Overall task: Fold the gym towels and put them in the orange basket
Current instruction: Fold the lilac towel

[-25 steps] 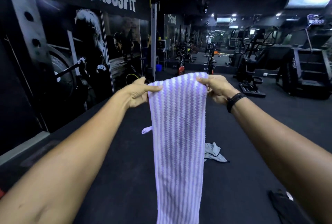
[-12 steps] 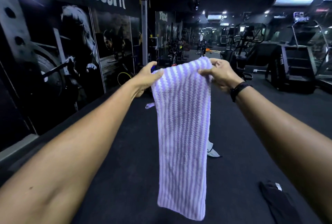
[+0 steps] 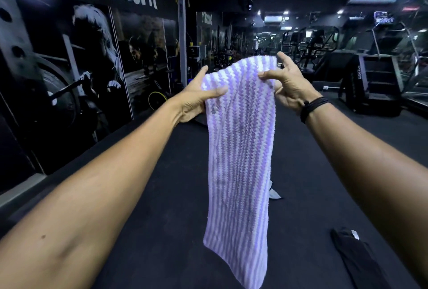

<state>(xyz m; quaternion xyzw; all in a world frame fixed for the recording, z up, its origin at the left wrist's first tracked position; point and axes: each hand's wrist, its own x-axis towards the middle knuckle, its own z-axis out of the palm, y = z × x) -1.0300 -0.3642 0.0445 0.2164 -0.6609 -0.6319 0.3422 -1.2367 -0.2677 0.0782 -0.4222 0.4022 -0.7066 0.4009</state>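
Note:
A purple and white striped towel (image 3: 239,149) hangs lengthwise in front of me, folded into a narrow strip. My left hand (image 3: 196,98) pinches its upper left edge between thumb and fingers. My right hand (image 3: 286,82) grips the upper right edge, thumb in front and fingers spread behind the cloth. The towel's lower end swings free above the dark floor. No orange basket is in view.
A grey towel (image 3: 274,192) lies on the black floor behind the striped one. A black cloth (image 3: 356,258) lies at the lower right. A wall mural (image 3: 69,68) runs along the left. Treadmills and a stair machine (image 3: 375,75) stand at the right.
Both hands have slid down from the top corners to grip the towel's sides just below its top edge. The towel's lower end has risen and swung slightly.

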